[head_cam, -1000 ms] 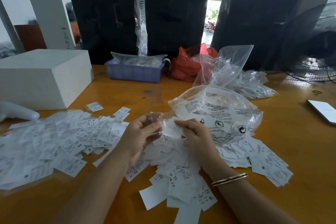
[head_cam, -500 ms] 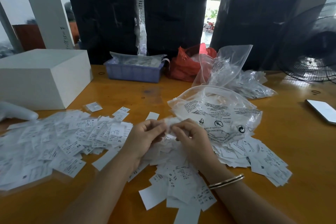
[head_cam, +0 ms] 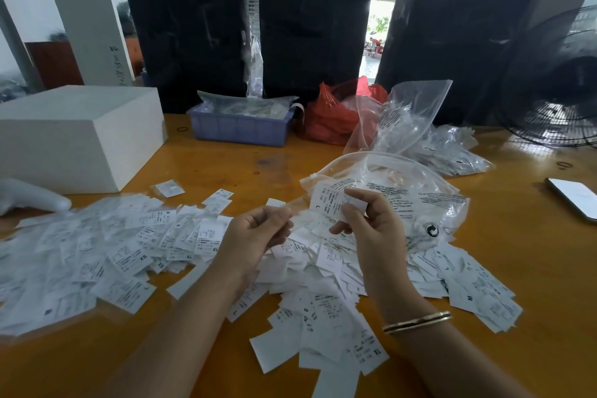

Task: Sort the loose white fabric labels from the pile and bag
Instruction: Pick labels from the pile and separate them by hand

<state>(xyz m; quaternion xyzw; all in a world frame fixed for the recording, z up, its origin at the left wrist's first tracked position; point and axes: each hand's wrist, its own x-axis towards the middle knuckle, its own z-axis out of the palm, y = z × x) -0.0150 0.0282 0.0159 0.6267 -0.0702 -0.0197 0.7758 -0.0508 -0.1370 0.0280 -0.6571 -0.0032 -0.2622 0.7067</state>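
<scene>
A heap of loose white fabric labels [head_cam: 323, 294] lies on the wooden table in front of me, and a wider spread of labels [head_cam: 97, 252] covers the left side. A clear printed plastic bag [head_cam: 413, 200] lies open behind the heap. My right hand [head_cam: 368, 223] pinches a small stack of labels [head_cam: 329, 200], lifted above the heap in front of the bag, with an "L" showing on top. My left hand [head_cam: 255, 236] hovers over the heap's left edge with curled fingers, and I cannot make out whether it holds a label.
A white box [head_cam: 77, 136] stands at the left, a blue tray [head_cam: 239, 129] and a red bag [head_cam: 332, 119] at the back. More clear bags [head_cam: 449, 149] lie back right. A phone [head_cam: 575, 197] rests at the right edge, a fan [head_cam: 559, 97] beyond it.
My hands have parted. The right hand has risen from the heap with a stack of labels, and the left has drawn slightly to the left.
</scene>
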